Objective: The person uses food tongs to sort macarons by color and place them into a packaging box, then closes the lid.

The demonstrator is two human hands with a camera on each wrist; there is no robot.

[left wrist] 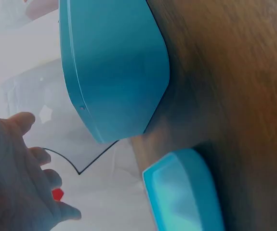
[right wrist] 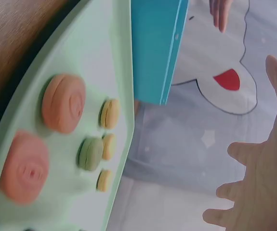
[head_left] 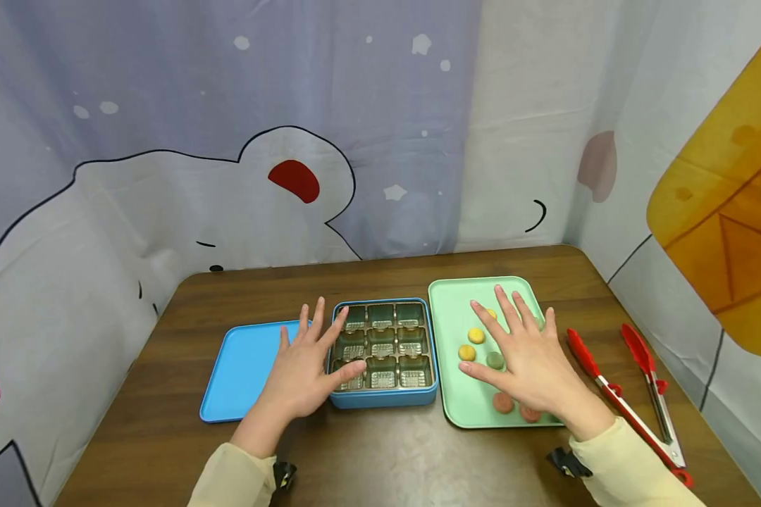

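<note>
My left hand [head_left: 304,373] is held with fingers spread, overlapping the blue lid [head_left: 241,373] and the left side of a blue box [head_left: 383,400] in the head view. Inside that box is a clear plastic insert [head_left: 380,343] divided into several square compartments. Over the light green tray [head_left: 453,303] my right hand [head_left: 533,359] spreads its fingers, holding nothing. Yellow macarons [head_left: 476,335], a green macaron [head_left: 495,360] and two pink macarons [right wrist: 63,103] lie on the tray; the hand hides part of it. In the left wrist view, the box's side [left wrist: 119,72] stands beyond the palm.
Red-tipped metal tongs [head_left: 677,454] lie spread at the right of the brown wooden table [head_left: 368,451], beside the tray. A printed curtain [head_left: 406,141] hangs behind the table and along its sides. Each wrist wears a small black camera mount [head_left: 568,462].
</note>
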